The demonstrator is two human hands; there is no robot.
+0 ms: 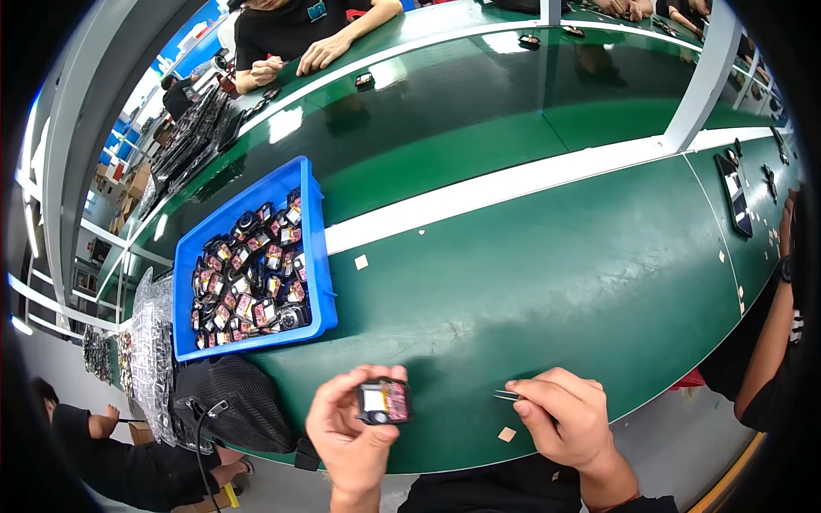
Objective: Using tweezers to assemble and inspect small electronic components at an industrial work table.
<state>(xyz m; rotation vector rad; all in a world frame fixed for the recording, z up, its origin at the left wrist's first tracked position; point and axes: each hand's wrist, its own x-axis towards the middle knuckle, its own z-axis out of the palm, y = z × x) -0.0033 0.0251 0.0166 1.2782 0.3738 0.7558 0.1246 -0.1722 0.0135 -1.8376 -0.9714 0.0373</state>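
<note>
An open lane is running forward between the left grip (349, 434) and the right grip (566, 416), over the green tabletop (547, 274) to the white strip (513, 190), with tweezers (506, 395) projecting into its right side. The blue bin (318, 265) and black mesh pouch (241, 406) are blocking low passage leftward; the grey post (706, 77) is obstructing the far right.

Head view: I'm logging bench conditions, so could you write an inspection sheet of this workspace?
Surface: green bench, light reflecting off it.
Job's things: small black device; tweezers; blue bin full of similar devices.
Clutter: scattered pale squares; black mesh bag at the near edge.
Hands: left hand holds the device; right hand holds the tweezers.
Cables: black cord by the bag.
Surroundings: co-worker opposite; others nearby.
</note>
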